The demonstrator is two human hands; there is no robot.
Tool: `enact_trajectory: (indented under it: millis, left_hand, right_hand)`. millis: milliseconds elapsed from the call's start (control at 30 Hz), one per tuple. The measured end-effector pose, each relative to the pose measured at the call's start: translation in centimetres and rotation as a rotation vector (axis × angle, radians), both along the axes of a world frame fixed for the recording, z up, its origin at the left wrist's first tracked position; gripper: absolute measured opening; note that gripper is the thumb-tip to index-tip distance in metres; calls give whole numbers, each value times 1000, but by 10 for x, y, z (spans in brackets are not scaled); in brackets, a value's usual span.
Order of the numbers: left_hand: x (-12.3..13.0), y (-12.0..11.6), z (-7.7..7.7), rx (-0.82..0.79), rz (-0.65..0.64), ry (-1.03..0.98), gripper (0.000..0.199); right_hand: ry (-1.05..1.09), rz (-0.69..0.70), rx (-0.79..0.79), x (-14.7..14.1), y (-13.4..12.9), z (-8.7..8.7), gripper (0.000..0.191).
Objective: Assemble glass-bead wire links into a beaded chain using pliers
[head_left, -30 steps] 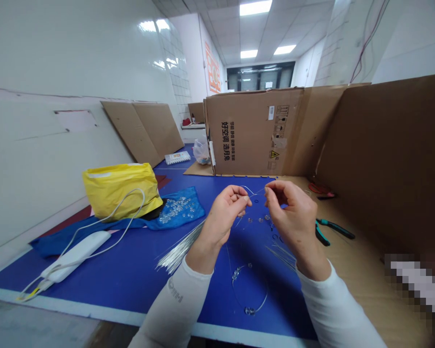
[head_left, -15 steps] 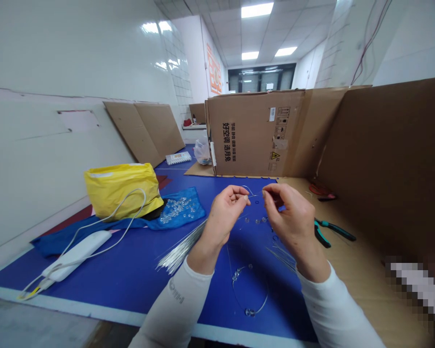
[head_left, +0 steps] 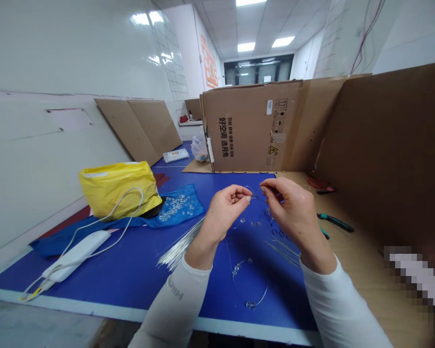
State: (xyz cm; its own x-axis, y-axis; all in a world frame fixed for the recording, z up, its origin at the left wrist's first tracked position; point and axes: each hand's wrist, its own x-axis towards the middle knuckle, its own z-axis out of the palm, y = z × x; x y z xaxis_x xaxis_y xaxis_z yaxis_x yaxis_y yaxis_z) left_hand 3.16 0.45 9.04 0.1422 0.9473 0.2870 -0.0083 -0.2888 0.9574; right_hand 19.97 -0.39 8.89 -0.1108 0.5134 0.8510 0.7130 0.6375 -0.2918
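My left hand (head_left: pixel 229 208), thumb and forefinger pressed together, pinches a thin wire (head_left: pixel 248 187) that curves up behind its fingertips. A short end of it points toward my right hand (head_left: pixel 292 205), whose thumb and fingers are also drawn into a pinch; whatever lies between them is too small to make out. Below both hands, a looped wire with clear beads (head_left: pixel 250 305) rests on the blue table (head_left: pixel 210 295). Several loose clear beads (head_left: pixel 253 224) and small dark rings (head_left: pixel 274 233) sit just under my fingers. Beside my left wrist lies a bundle of straight silvery wires (head_left: pixel 177 247).
Clear beads (head_left: pixel 174 208) lie on a blue cloth (head_left: pixel 195 195) by a yellow bag (head_left: pixel 119 191). A white power strip (head_left: pixel 76 256) with its cord is at left. Green-handled pliers (head_left: pixel 335 222) lie right, partly behind my hand. A cardboard box (head_left: pixel 253 130) stands behind.
My right hand has shifted slightly up and left, and its fingertips are now above the wire end. My left hand keeps its pinch. The view has moved a little.
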Motion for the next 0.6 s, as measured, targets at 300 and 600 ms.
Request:
enact_trajectory:
  millis: [300, 600]
  left_hand:
    - [-1, 1, -2, -57, -102, 40, 14]
    - [-2, 1, 0, -129, -173, 57, 16]
  right_hand:
    - [68, 68, -131, 7, 8, -2, 17]
    - [110, 121, -187, 9, 12, -2, 18]
